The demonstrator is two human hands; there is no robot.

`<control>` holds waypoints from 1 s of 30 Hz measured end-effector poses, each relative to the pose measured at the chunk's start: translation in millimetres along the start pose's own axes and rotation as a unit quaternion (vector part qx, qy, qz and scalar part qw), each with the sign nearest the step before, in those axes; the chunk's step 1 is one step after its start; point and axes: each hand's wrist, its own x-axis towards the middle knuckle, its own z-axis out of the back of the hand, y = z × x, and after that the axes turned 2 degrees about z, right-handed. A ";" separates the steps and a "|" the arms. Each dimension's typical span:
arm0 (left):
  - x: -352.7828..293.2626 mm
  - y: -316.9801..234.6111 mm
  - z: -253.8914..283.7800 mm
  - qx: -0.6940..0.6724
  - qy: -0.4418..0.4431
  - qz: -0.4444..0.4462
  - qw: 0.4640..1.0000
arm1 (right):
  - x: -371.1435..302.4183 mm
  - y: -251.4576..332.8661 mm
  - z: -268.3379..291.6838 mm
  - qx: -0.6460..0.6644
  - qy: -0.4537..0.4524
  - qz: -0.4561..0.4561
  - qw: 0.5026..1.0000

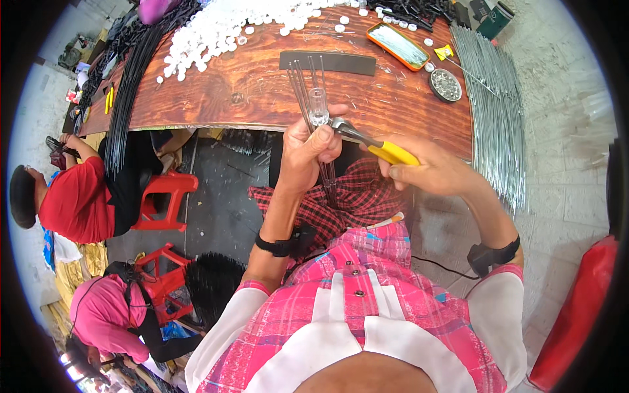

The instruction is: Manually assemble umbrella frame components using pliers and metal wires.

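Note:
Just off the table's near edge, my left hand (304, 154) is closed around a clear plastic tube (318, 103) and several thin metal rods (299, 85). The rods run up beside and through the tube, and their lower ends hang below my fingers. My right hand (426, 164) grips yellow-handled pliers (396, 154) from the right. The metal jaws of the pliers reach the base of the tube by my left thumb. Whether they bite on a rod there is too small to tell.
On the wooden table (249, 108) are white caps (213, 33), a dark flat strip (327, 63), an orange tin (398, 46) of thin pieces and a round dish (445, 85). Metal rods (490, 111) overhang its right side, black rods (128, 98) its left. Two people sit at left near red stools (169, 200).

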 end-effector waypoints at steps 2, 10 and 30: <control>0.8 0.4 -3.2 -0.007 -0.016 -0.004 1.000 | -3.5 3.5 4.0 -0.020 -0.009 0.051 0.998; -0.8 -0.5 -9.0 0.001 -0.017 0.002 1.000 | -7.0 4.1 11.2 0.046 0.043 0.049 0.997; 1.1 -4.0 14.5 -0.059 0.064 0.024 0.996 | 26.0 -28.5 -48.5 0.255 -0.003 0.054 0.966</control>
